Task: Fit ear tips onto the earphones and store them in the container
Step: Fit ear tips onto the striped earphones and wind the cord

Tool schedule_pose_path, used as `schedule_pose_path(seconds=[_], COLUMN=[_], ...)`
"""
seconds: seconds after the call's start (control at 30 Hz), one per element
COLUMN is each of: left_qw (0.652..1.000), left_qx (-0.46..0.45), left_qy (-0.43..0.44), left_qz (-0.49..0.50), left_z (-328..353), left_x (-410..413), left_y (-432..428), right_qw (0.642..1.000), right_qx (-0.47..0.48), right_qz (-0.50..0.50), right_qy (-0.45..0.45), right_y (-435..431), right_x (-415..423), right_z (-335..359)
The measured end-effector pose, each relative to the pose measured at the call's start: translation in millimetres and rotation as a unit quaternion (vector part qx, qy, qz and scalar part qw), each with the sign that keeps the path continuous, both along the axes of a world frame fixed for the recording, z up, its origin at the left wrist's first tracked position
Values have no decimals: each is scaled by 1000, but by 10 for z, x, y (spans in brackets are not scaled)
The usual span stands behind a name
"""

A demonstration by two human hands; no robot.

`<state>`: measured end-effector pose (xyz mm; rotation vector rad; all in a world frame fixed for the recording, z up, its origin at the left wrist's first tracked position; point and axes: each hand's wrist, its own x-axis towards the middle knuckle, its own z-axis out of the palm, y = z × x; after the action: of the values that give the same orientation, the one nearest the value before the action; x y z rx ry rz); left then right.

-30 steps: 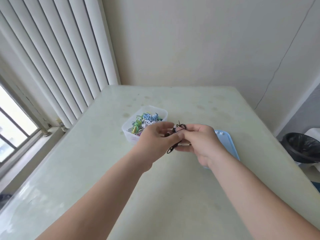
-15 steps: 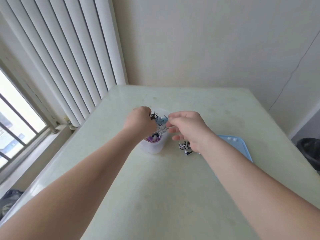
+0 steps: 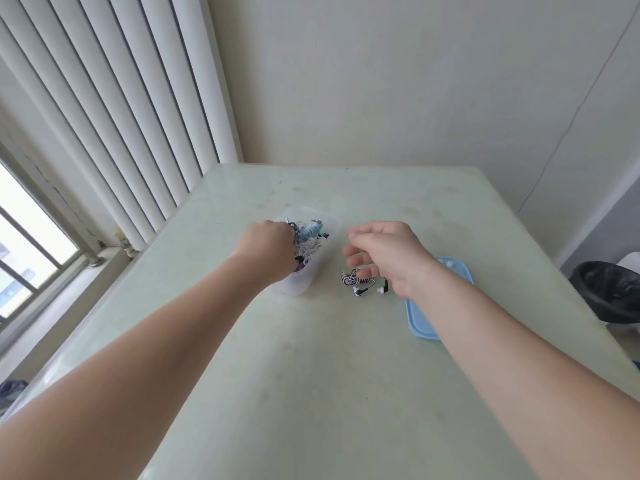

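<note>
While our left hand [image 3: 268,249] is plunged knuckles-up into the container [image 3: 298,287], its fingers hidden among the coloured cords so that we cannot tell whether it grips anything, our right hand [image 3: 388,252] hangs above the table [image 3: 311,375] with its fingers loosely curled and nothing visible in them.

What the next move turns on, as we judge it, is the black-and-white earphones [image 3: 358,280]. They lie on the table just below the right fingertips and a little toward us, between the container and the blue lid [image 3: 424,327], touching neither. The bundle runs roughly side to side. The coiled cord is at the end nearer the container and the two buds trail toward the lid.

The right hand is plainly the nearer one, and a short drop down and back should reach the coil. The left would have to come out over the container wall first.

There is open table in front of the bundle for working. The lid sits partly under our right forearm, so a wide sweep that way could nudge it. The table's right edge is well apart from all this.
</note>
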<state>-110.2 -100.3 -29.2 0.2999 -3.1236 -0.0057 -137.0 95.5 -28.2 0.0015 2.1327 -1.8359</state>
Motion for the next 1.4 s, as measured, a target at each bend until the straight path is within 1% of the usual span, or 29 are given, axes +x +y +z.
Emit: schedule_pose_path(seconds=[0.07,0.13,0.17,0.23,0.27,0.3,0.33,0.4,0.47,0.53,0.6,0.7,0.8,0.9,1.0,1.1,1.17,1.2,1.27,1.33,1.4], left_qw=[999,999,999,995,989,982,977,971,968,962,954,948,954,966,966,947,918,902,869,829,774], left_qx=[-11,-24,-37,-61,-50,-20,20,71,75,92,113,116,100,99,136,262,370,415,488,556,632], left_qy=[-37,-41,-18,73,118,144,138,66,0,-45,-61,-45,-49,-41,-77,-104,-87,-70,-39,-14,13], left_qz=[-6,-5,-5,-36,-75,-119,-163,-221,-240,-252,-270,-292,-277,-235,-206,-156,-113,-97,-76,-63,-49], left_z=[43,128,176,231,215,182,128,-48,-231,-351,-409,-393,-337,-296,-261,-281,-326,-349,-400,-464,-520], left_x=[27,74,97,119,108,99,86,-4,-113,-206,-254,-257,-202,-111,1,101,172,220,326,424,485], left_y=[47,128,168,320,451,552,648,856,962,993,997,993,961,926,929,935,933,936,934,937,954], right_qw=[1000,1000,1000,998,997,995,991,972,949,931,914,890,860,862,860,861,861,873,920,964,984], right_qx=[1,4,8,20,35,59,91,169,243,309,364,422,475,466,461,451,443,413,289,139,24], right_qz=[-8,-21,-28,-46,-57,-63,-71,-102,-117,-101,-62,-5,12,10,-5,-11,-21,-37,-83,-111,-113], right_qy=[-4,0,5,22,35,52,72,125,161,168,167,174,186,202,219,235,249,257,252,199,134], right_y=[98,210,261,417,542,630,721,972,1192,1359,1457,1500,1473,1468,1476,1514,1526,1515,1422,1260,1106], right_x=[25,14,-4,-54,-81,-119,-149,-221,-276,-314,-371,-448,-535,-589,-609,-597,-545,-495,-326,-79,150], right_z=[-9,-7,-5,0,-15,-36,-62,-132,-197,-244,-309,-424,-531,-611,-655,-666,-627,-591,-482,-374,-355])
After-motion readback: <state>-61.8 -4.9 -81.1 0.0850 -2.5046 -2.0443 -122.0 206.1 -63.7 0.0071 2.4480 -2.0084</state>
